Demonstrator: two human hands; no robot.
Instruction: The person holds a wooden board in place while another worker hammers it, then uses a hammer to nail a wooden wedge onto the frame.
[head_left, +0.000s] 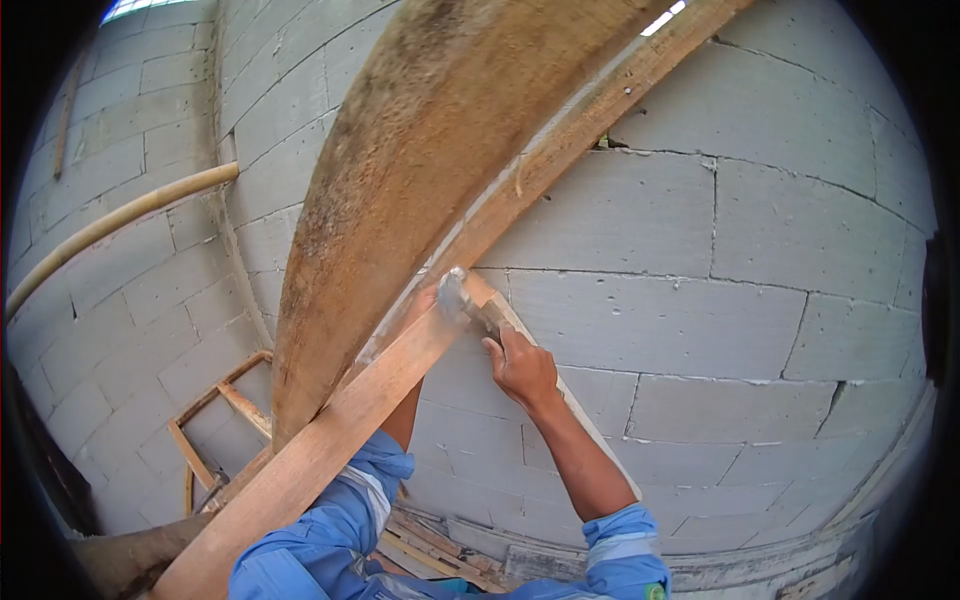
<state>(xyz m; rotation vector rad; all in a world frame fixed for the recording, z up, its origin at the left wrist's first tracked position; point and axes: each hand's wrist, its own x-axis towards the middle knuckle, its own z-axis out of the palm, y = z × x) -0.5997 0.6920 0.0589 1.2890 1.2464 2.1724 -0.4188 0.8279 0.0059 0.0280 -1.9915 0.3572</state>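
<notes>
My right hand [525,370] is closed around the handle of a hammer [488,320]. The hammer's head is smeared by motion at the upper end of a wooden plank [340,430]. This plank slants from the lower left up to the middle. My left hand [422,302] reaches behind it and grips its upper edge close to the hammer head; most of that hand is hidden, and whether it also holds a nail cannot be seen. Just above, a long wooden beam [560,150] slopes up along the wall, beside a wide, stained wooden board [400,170].
A grey block wall [620,320] stands close in front and to the right. On the left, a curved-looking pole [120,215] juts from the corner, with a wooden frame [195,450] below it. A narrow pale strip [595,440] runs behind my right forearm. Timber pieces [440,545] lie below.
</notes>
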